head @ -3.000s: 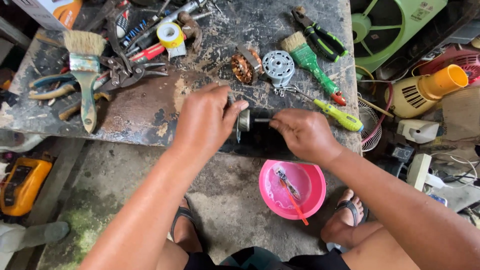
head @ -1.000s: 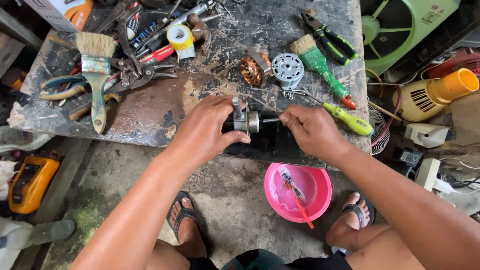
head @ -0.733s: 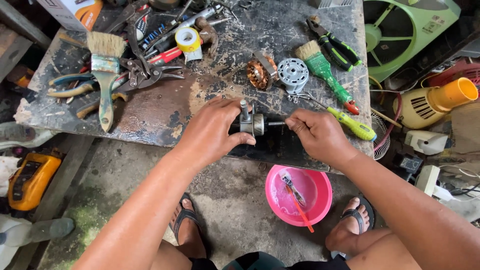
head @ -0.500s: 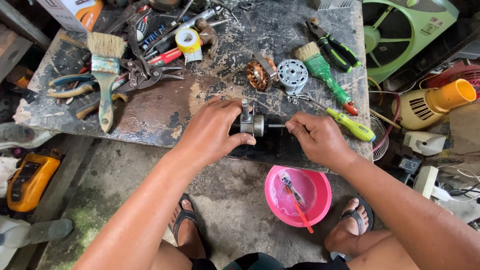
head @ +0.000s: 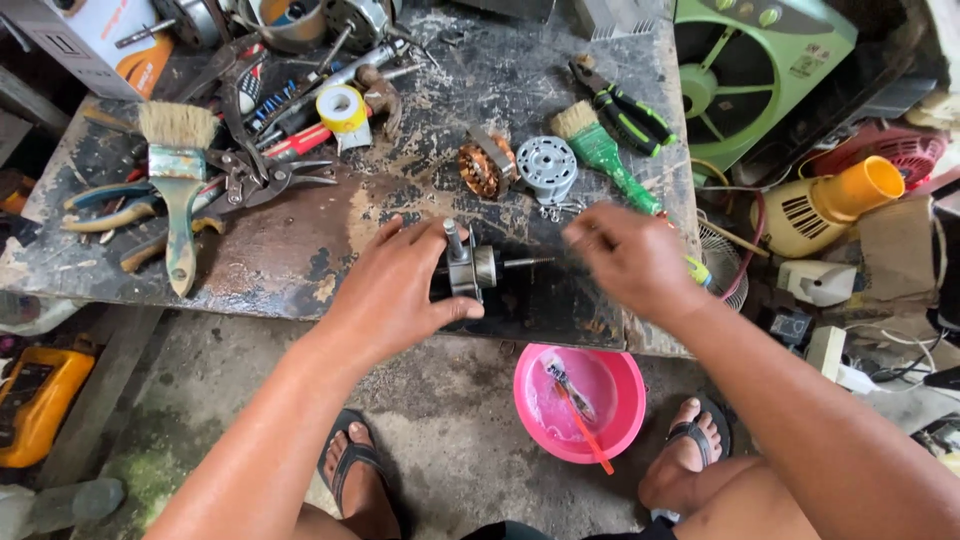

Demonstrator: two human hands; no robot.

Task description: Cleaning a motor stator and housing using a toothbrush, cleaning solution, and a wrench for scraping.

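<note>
Where the right hand (head: pixel 630 262) had pinched the shaft tip half a second before, it had since let go and lifted off to the right, blurred, fingers loosely curled around nothing. By contrast, the left hand (head: pixel 400 290) kept its clasp on the small motor (head: pixel 470 270) at the workbench's (head: pixel 300 270) near edge. That motor showed a dark body, a silvery collar, a short stud standing up and a thin shaft pointing right. Farther back lay a copper-wound stator (head: pixel 484 168), a round grey cap (head: pixel 546 168) and a green-handled brush (head: pixel 605 155). Below, a pink bowl (head: pixel 580 400) sat on the floor.
</note>
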